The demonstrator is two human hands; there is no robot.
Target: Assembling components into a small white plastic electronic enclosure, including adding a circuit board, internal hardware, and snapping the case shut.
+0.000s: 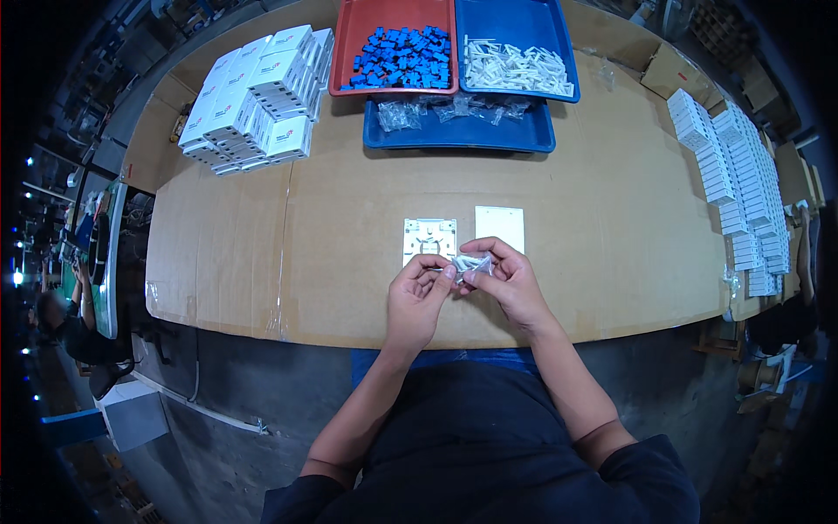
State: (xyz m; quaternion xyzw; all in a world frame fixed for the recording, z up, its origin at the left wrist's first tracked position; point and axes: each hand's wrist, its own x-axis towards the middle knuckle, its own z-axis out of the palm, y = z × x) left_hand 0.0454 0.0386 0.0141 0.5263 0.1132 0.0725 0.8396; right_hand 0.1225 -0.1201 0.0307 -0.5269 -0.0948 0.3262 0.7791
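Observation:
Between my two hands is a small clear plastic bag [472,265] with white pieces inside. My left hand [417,299] pinches its left end between thumb and fingers. On the other side, my right hand [511,284] grips the bag with thumb and fingertips. Just beyond my left hand lies a white plastic base [429,231] with moulded clips and a round middle part, its near edge hidden by my fingers. To its right, a flat white cover plate [500,225] lies partly behind my right hand.
At the back are a red tray [393,10] of blue plastic parts, a blue tray [515,10] of white slim parts, and a lower blue tray [458,140] with clear bags. White boxes [227,100] stack at left; more white stacks [733,188] stand right. People work at both sides.

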